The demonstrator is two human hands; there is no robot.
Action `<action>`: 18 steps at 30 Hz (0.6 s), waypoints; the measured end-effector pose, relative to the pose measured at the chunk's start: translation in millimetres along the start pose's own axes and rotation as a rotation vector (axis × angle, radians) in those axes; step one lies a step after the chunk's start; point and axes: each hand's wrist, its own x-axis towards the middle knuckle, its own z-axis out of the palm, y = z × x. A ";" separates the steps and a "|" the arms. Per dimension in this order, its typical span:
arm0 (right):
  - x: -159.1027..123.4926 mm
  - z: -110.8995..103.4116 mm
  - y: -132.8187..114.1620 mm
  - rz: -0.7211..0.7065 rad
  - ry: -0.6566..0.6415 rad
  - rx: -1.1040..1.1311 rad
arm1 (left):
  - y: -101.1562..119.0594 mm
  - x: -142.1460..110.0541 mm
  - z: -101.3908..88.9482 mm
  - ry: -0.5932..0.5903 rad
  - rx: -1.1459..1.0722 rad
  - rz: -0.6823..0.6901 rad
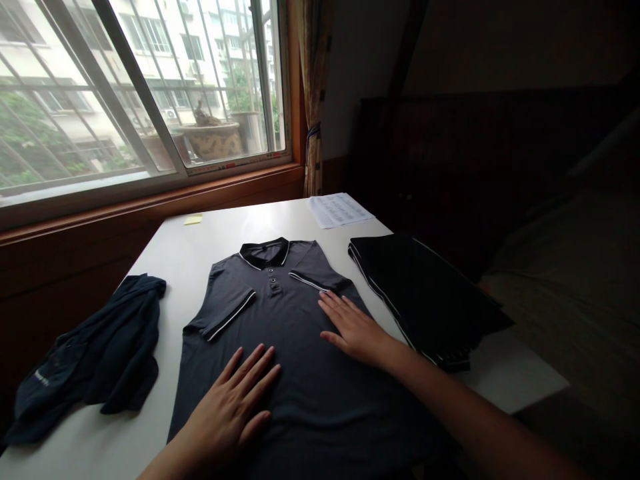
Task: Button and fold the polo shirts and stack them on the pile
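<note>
A dark grey polo shirt (295,347) lies front up on the white table, its black collar away from me and both short sleeves folded inward over the chest. White piping edges the collar and the cuffs. My left hand (233,397) rests flat on the lower left of the shirt, fingers spread. Just below the right sleeve's cuff, my right hand (355,330) lies on the cloth with its fingers stretched out and the thumb apart. Neither hand grips anything. The shirt's lower hem is hidden in shadow near my body.
On the left of the white table (185,257) is a crumpled dark blue garment (100,347). A folded black garment pile (425,293) with white edging lies on the right. Printed papers (340,210) and a yellow sticky note (193,219) are at the far edge, below a barred window.
</note>
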 end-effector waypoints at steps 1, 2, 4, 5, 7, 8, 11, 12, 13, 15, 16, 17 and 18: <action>9.4 2.6 -3.5 -0.024 -0.008 0.012 | 2.1 -2.8 -1.1 -0.009 -0.001 -0.001; 17.5 5.4 -6.6 -0.045 -0.018 0.020 | 4.3 -6.0 -2.3 -0.016 -0.001 -0.002; 28.4 10.4 -10.9 -0.079 -0.037 0.028 | 9.4 -13.0 -4.5 -0.032 0.002 -0.001; 31.1 12.3 -12.2 -0.092 -0.045 0.032 | 12.1 -16.6 -5.5 -0.040 0.004 0.001; 31.1 14.1 -13.1 -0.112 -0.049 0.044 | 16.9 -23.6 -7.0 -0.054 0.002 0.002; 28.7 14.2 -13.2 -0.120 -0.048 0.052 | 18.9 -26.6 -7.4 -0.060 -0.003 0.003; 15.0 12.6 -14.1 -0.139 -0.061 0.079 | 21.9 -32.4 -7.1 -0.063 -0.027 -0.001; 9.1 11.8 -15.2 -0.143 -0.070 0.085 | 21.7 -33.0 -6.6 -0.059 -0.037 -0.003; 2.8 11.1 -16.8 -0.147 -0.080 0.092 | 20.9 -33.0 -5.8 -0.050 -0.047 -0.007; -10.5 10.2 -21.5 -0.153 -0.096 0.111 | 17.6 -30.7 -3.9 -0.023 -0.070 -0.017; -17.3 10.1 -24.4 -0.156 -0.100 0.123 | 15.1 -28.4 -2.9 -0.005 -0.081 -0.029; -24.1 10.2 -27.4 -0.161 -0.104 0.138 | 12.0 -25.5 -1.9 0.015 -0.088 -0.044; -30.8 10.5 -30.5 -0.165 -0.107 0.153 | 8.5 -21.8 -0.9 0.035 -0.093 -0.062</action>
